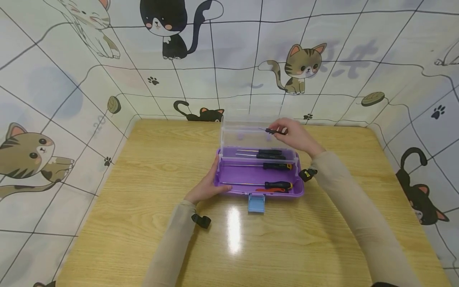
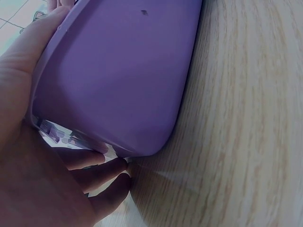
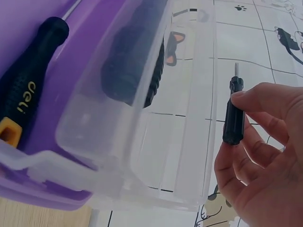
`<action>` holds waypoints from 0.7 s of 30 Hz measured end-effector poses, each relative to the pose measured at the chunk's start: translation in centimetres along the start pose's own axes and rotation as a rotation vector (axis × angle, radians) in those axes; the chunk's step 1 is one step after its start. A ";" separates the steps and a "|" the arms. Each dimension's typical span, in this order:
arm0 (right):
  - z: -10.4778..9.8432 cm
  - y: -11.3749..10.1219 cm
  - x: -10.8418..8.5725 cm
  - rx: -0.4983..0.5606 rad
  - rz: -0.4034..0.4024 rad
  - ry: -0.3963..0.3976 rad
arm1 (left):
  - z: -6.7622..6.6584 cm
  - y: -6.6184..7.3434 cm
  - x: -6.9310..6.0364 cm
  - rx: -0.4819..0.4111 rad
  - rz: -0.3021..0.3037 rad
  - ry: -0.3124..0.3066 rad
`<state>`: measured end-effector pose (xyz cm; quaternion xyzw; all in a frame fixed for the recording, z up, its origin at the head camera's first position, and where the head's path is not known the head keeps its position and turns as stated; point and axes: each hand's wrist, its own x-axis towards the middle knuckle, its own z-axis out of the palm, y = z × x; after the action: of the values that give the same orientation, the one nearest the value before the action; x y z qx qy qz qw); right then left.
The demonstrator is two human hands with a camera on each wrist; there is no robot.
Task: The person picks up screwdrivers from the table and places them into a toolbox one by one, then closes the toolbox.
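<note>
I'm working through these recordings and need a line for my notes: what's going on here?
A person's right hand pinches a small black screwdriver near the raised clear lid of a purple box. The left hand holds the left end of the box, which rests on the wooden table. Longer screwdrivers lie inside, and the blue latch at the front is unfastened.
</note>
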<state>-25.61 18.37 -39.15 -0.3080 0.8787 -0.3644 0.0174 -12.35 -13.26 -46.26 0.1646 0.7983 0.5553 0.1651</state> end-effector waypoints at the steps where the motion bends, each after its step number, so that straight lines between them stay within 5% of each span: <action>1: 0.0 0.0 0.2 0.004 0.001 -0.002 | 0.0 0.0 0.0 0.000 -0.003 0.000; 21: -0.3 0.5 5.0 0.039 0.036 -0.113 | 0.0 0.3 -0.2 -0.008 -0.017 -0.001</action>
<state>-30.02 16.07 -38.24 -0.3116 0.8746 -0.3629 0.0795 -12.17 -13.20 -46.03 0.1574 0.7975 0.5568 0.1707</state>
